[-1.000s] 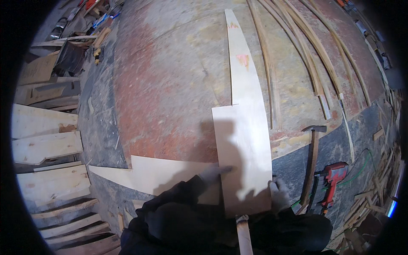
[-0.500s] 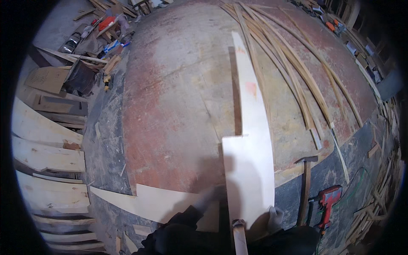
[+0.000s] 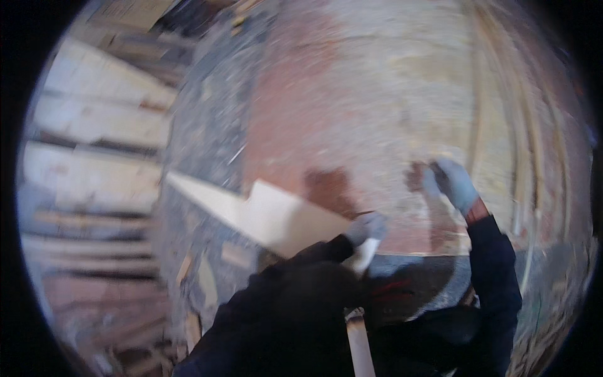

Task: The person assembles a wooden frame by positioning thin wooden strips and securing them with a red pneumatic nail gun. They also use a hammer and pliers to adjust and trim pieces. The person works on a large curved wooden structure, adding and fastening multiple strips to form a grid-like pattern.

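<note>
A pale, flat wooden board (image 3: pixel 276 213) with a stepped edge and a pointed left end lies slanted in front of me. My left hand (image 3: pixel 367 227), in a light glove, is closed on its right end. Off to the right, my gloved right hand (image 3: pixel 457 185) is raised over the worn red and yellowish floor (image 3: pixel 377 107). Its thumb and fingers look apart, with nothing clearly held, though the picture is blurred. A pale wooden stick (image 3: pixel 359 345) with a dark top end stands close to my body at the lower edge.
Several pale shaped boards (image 3: pixel 94 169) lie in a row at the left. Long thin wooden strips (image 3: pixel 521 119) run along the right side. Small wood offcuts (image 3: pixel 235 254) lie on the dark floor near my left arm.
The view has shifted left and nearer. The long upright board under my right hand no longer shows in its place. My right hand has moved up and away; my left is at the stepped board's right end.
</note>
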`<state>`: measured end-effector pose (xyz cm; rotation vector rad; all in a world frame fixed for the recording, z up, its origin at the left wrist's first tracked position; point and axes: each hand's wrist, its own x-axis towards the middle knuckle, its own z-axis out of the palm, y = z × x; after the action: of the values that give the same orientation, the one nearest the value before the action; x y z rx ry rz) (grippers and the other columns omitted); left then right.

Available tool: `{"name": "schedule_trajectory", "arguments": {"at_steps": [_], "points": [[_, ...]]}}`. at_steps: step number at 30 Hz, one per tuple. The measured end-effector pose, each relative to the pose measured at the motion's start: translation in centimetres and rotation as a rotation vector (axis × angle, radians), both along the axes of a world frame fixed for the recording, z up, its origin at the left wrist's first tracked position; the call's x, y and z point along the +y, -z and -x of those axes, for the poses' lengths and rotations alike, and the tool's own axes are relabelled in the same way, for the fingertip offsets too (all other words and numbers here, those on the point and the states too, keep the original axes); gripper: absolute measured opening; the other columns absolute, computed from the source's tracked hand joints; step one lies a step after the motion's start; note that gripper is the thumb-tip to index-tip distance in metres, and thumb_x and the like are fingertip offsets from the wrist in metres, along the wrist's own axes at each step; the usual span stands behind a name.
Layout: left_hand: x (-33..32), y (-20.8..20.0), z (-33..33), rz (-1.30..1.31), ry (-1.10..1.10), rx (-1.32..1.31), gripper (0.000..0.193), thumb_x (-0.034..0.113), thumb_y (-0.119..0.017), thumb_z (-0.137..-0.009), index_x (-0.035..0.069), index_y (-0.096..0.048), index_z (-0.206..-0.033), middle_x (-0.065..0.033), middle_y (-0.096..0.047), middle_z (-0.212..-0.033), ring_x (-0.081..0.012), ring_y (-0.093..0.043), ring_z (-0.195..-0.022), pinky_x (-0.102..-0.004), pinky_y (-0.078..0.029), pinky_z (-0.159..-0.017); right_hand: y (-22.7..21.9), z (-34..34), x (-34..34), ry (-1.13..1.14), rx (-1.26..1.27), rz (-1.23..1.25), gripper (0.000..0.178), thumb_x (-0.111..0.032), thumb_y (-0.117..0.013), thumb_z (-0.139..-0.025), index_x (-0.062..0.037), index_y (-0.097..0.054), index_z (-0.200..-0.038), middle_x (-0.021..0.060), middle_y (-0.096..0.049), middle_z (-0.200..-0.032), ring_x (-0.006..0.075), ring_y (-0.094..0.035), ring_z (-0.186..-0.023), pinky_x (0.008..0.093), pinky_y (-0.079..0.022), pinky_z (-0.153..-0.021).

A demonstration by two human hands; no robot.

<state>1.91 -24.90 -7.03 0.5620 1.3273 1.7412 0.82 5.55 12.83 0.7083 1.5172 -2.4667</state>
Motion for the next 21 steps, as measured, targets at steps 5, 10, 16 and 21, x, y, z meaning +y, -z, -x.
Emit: {"name": "schedule_trajectory", "arguments": {"at_steps": [5, 10, 16, 21], "points": [[-0.9, -2.3, -1.0, 0.025, -0.115, -0.32, 0.015, 0.019, -0.057, -0.105, 0.006, -0.064, -0.106, -0.0032, -0.061, -0.084, -0.0162, -0.061, -0.077, -0.0318, -0.053, -0.071, 9.0, -6.9, -6.8, -0.322, -0.358, -0.153, 0.027, -0.027, -0.062, -0.102, -0.0011, -0.069, -0.101, 0.0073, -0.069, -0.086, 0.0197, -0.066, -0.072, 0.0349, -0.052, -0.057], [-4.7, -4.5, -0.7, 0.279, -0.169, -0.174, 0.023, 0.024, -0.058, -0.106, 0.005, -0.068, -0.114, -0.0066, -0.07, -0.093, -0.0172, -0.066, -0.081, -0.0334, -0.055, -0.075, 11.2, -8.9, -9.5, -0.558, -0.311, -0.623, 0.027, -0.023, -0.066, -0.096, 0.0009, -0.071, -0.108, 0.0095, -0.072, -0.091, 0.019, -0.069, -0.076, 0.0342, -0.056, -0.067], [-23.0, -3.7, -4.2, 0.704, -0.584, -0.442, 0.033, 0.033, -0.057, -0.106, 0.003, -0.071, -0.109, -0.0071, -0.07, -0.088, -0.0182, -0.066, -0.074, -0.0354, -0.056, -0.07, 9.7, -8.7, -12.0, -0.768, -0.176, -0.789, 0.03, -0.021, -0.067, -0.094, -0.0021, -0.072, -0.117, 0.0128, -0.075, -0.102, 0.0202, -0.071, -0.092, 0.0325, -0.056, -0.083], [-33.9, -3.2, -7.5, 0.911, -0.541, 0.228, 0.037, 0.034, -0.055, -0.106, 0.001, -0.07, -0.108, -0.008, -0.07, -0.092, -0.0202, -0.067, -0.08, -0.0373, -0.057, -0.075, 9.6, -9.6, -14.7, -0.852, -0.12, -0.649, 0.029, -0.019, -0.065, -0.096, -0.0048, -0.074, -0.12, 0.0111, -0.075, -0.107, 0.0201, -0.07, -0.097, 0.0325, -0.055, -0.085]]}}
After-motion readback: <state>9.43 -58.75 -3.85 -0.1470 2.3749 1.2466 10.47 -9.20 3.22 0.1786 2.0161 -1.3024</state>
